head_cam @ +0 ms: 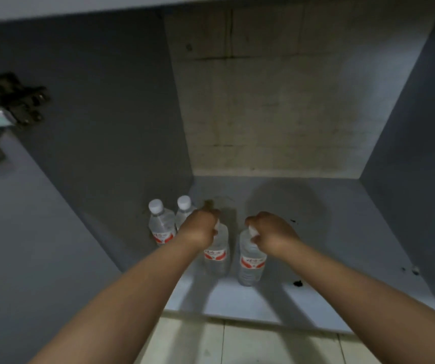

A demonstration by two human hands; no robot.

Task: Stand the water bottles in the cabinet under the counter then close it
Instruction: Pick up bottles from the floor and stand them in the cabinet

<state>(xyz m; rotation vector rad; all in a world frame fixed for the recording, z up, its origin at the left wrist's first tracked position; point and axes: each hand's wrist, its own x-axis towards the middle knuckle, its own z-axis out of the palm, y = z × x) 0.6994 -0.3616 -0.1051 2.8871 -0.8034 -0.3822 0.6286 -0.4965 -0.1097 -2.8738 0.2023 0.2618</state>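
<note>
Inside the open grey cabinet (329,232), clear water bottles with white caps and red labels stand on the floor panel. Two bottles stand free by the left wall: one (161,224) in front, another (184,206) just behind it, partly hidden by my left hand. My left hand (200,227) grips the cap of a third upright bottle (216,256). My right hand (271,232) pinches the cap of a fourth upright bottle (251,264) beside it. Both held bottles stand near the cabinet's front edge.
The cabinet door (27,245) hangs open on the left with a metal hinge (0,119) on its inner face. The back wall (276,101) is bare, stained concrete. Dark specks (297,283) lie on the cabinet floor at right. Pale floor tiles (237,345) run below.
</note>
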